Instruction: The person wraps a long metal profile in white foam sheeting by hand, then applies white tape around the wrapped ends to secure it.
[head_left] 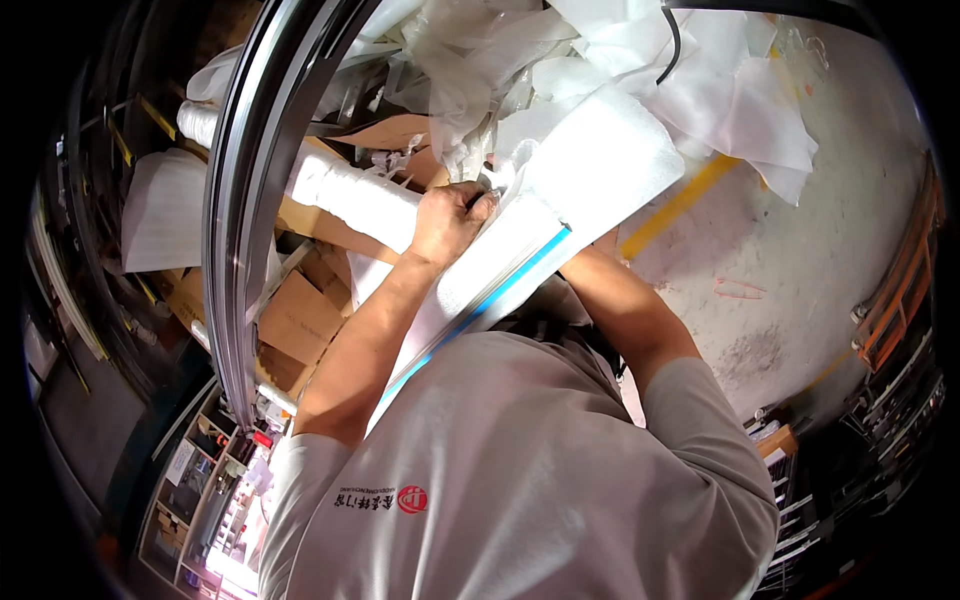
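Note:
A long white profile (505, 262) with a bright blue stripe (500, 290) lies slanted in front of my body. White foam sheet (606, 140) covers its far end and spreads past it. At its left edge, my left hand (452, 222) is closed, fingers curled down beside the foam and some crumpled clear film; what is in the fingers is hidden. My right forearm (628, 305) reaches in behind the profile's right side. The right hand itself is covered by the profile and foam, so its fingers do not show.
A white wrapped roll (355, 198) lies left of my left hand, above cardboard boxes (300, 315). Dark metal profiles (240, 200) stand upright at left. Crumpled foam and film (480, 50) heap up ahead. A yellow line (680, 205) crosses the floor; an orange rack (900, 280) stands far right.

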